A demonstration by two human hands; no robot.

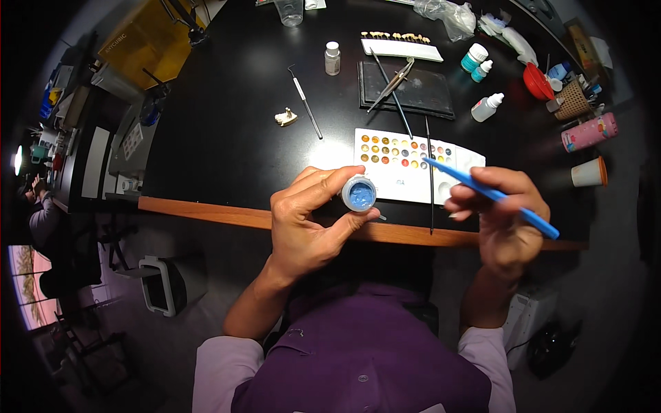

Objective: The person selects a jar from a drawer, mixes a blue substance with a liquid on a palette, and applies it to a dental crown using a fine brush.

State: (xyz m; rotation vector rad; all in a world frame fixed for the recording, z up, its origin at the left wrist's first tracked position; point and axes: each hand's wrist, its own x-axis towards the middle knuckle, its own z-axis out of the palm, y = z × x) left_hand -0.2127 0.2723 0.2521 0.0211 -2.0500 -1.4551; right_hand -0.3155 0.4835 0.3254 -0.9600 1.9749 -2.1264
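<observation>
My left hand (303,213) grips a small round jar (359,195) between thumb and fingers, over the desk's front edge. Its open top faces up and shows blue paste inside. In my right hand (513,217) is a slim blue plastic tool (475,184), pinched like a pen, its narrow tip pointing left and away. That tip appears over a white palette (375,182) with rows of coloured wells, apart from the jar. A thin dark-handled brush (431,182) lies across the palette, its near end reaching the wooden edge.
Behind the palette, tweezers (392,88) and a blue-handled brush (394,96) rest on a dark slab (430,100). A dental probe (306,103), tooth model (286,118) and small bottle (332,59) are farther left. Dropper bottle (487,107), red bowl (537,82) and cup (587,173) stand right.
</observation>
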